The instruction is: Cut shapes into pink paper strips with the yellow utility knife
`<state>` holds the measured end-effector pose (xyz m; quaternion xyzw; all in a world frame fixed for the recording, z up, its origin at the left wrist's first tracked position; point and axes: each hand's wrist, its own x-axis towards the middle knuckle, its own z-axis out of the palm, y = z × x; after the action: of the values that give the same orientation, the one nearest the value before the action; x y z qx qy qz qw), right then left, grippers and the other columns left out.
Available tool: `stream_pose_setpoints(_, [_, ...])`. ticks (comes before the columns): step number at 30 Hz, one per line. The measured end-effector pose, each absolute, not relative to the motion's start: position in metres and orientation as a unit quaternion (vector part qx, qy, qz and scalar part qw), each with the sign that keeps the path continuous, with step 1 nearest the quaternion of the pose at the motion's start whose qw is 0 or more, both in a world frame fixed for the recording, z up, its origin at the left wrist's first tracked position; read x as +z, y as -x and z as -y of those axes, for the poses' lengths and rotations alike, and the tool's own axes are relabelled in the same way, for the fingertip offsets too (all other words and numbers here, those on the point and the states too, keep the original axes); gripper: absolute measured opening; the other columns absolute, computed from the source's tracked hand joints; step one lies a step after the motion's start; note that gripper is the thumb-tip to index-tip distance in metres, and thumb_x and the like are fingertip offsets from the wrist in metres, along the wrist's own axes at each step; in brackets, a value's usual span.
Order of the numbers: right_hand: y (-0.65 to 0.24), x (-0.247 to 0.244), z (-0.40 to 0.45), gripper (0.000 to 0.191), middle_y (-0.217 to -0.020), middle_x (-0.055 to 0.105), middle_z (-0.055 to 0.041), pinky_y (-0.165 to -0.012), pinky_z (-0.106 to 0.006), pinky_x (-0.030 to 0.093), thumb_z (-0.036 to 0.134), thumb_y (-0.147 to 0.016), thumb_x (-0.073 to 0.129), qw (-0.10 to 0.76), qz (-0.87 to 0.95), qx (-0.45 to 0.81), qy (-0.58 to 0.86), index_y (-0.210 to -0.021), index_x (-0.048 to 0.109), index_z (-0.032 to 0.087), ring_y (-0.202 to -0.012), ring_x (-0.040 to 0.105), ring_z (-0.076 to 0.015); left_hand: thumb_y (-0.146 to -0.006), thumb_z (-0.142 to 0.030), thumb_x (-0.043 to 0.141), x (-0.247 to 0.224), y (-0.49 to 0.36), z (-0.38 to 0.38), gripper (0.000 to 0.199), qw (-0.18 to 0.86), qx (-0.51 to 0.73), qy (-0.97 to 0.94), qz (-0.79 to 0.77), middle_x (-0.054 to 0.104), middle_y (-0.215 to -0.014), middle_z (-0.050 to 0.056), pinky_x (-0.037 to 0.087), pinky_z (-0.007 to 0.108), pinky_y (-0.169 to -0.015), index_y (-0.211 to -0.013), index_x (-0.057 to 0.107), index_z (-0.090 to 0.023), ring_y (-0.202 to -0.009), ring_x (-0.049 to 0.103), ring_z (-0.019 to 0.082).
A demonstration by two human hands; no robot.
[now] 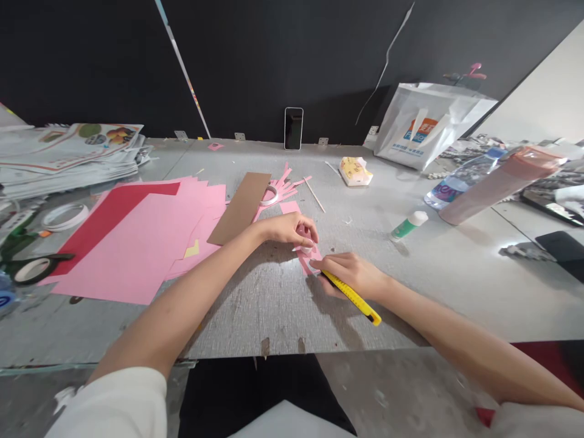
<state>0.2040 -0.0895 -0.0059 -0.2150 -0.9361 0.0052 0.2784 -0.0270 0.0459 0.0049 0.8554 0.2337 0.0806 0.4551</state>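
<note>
My right hand (pixel 349 272) is closed around a yellow utility knife (pixel 353 296), whose handle end points toward me and to the right. The knife's tip side lies by a narrow pink paper strip (pixel 306 263) on the table. Over that same strip, my left hand (pixel 292 231) has its fingers curled and pinched on a small white and pink piece (pixel 305 246), mostly hidden by the fingers. A brown cardboard piece (pixel 241 207) lies left of it, partly over a roll of white tape (pixel 269 195) and several cut pink strips (pixel 283 186).
Pink paper sheets (pixel 137 249), black-handled scissors (pixel 64 257) and a tape roll (pixel 65 216) lie left. A phone (pixel 293 129) leans on the back panel. Rightward stand a glue stick (pixel 409 225), tissue pack (pixel 354 171), plastic bag (pixel 429 128), water bottle (pixel 460 182) and pinkish cylinder (pixel 497 185).
</note>
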Motion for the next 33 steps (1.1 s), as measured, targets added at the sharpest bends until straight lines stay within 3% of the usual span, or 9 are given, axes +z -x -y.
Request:
stream_pose_setpoints(8, [-0.195, -0.011, 0.091, 0.012, -0.068, 0.056, 0.0049, -0.055, -0.030, 0.040, 0.012, -0.100, 0.050, 0.268, 0.936, -0.017, 0.228, -0.096, 0.053, 0.023, -0.057, 0.056, -0.0141, -0.086, -0.042, 0.081, 0.005, 0.027, -0.046, 0.028, 0.486, 0.054, -0.838, -0.242, 0.071, -0.077, 0.005, 0.037, 0.030, -0.064, -0.102, 0.084, -0.018, -0.069, 0.058, 0.015])
stream_pose_setpoints(12, [-0.195, -0.012, 0.090, 0.013, -0.069, 0.056, 0.0052, -0.056, -0.030, 0.041, 0.011, -0.099, 0.049, 0.254, 0.940, -0.024, 0.228, -0.098, 0.052, 0.023, -0.057, 0.056, -0.0141, -0.086, -0.042, 0.081, 0.008, 0.026, -0.045, 0.028, 0.488, 0.045, -0.836, -0.248, 0.071, -0.073, 0.004, 0.038, 0.030, -0.064, -0.103, 0.085, -0.020, -0.068, 0.059, 0.015])
stream_pose_setpoints(21, [-0.198, -0.015, 0.091, 0.018, -0.068, 0.056, 0.0053, -0.056, -0.029, 0.040, 0.008, -0.095, 0.048, 0.272, 0.936, -0.001, 0.224, -0.103, 0.054, 0.023, -0.055, 0.053, -0.0137, -0.085, -0.035, 0.079, 0.013, 0.023, -0.042, 0.019, 0.471, 0.040, -0.844, -0.255, 0.077, -0.084, 0.005, 0.039, 0.029, -0.066, -0.098, 0.085, -0.021, -0.073, 0.062, 0.016])
stream_pose_setpoints(33, [-0.208, -0.019, 0.088, 0.025, -0.070, 0.058, 0.0044, -0.056, -0.029, 0.040, 0.008, -0.093, 0.049, 0.282, 0.934, 0.033, 0.215, -0.113, 0.056, 0.022, -0.055, 0.052, -0.0145, -0.087, -0.034, 0.078, 0.012, 0.024, -0.042, 0.018, 0.459, 0.045, -0.851, -0.250, 0.076, -0.078, 0.004, 0.038, 0.028, -0.065, -0.097, 0.084, -0.021, -0.070, 0.061, 0.015])
